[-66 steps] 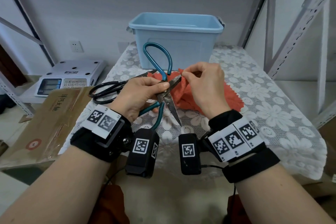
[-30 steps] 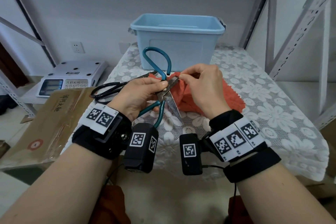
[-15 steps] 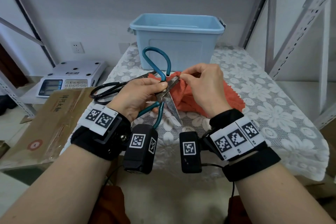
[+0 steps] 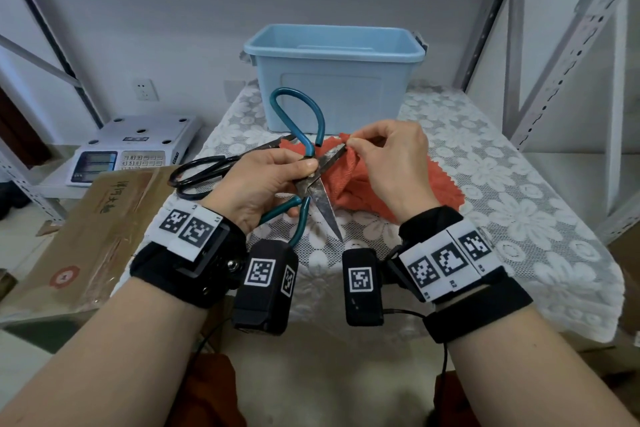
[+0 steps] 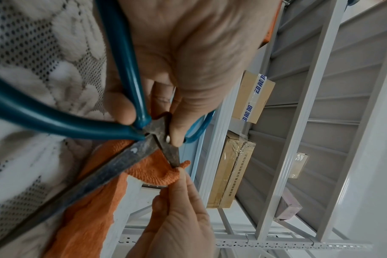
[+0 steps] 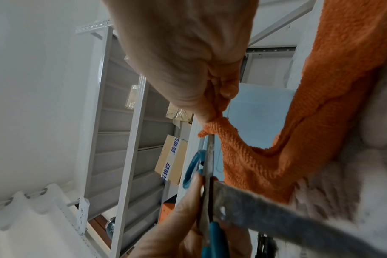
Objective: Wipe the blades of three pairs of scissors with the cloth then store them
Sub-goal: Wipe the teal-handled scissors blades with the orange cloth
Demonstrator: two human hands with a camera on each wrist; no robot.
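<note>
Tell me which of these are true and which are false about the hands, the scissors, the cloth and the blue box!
1. The left hand holds the teal-handled scissors. True.
2. The teal-handled scissors are closed. False: their blades are spread apart, one pointing up toward the cloth and one down toward the person.
3. The right hand pinches the orange cloth at the tip of one blade. True.
4. The black-handled scissors are inside the blue bin. False: they lie on the lace tablecloth, to the left of the hands.
5. The orange cloth is folded neatly in the bin. False: it lies bunched on the table, with one corner lifted.
</note>
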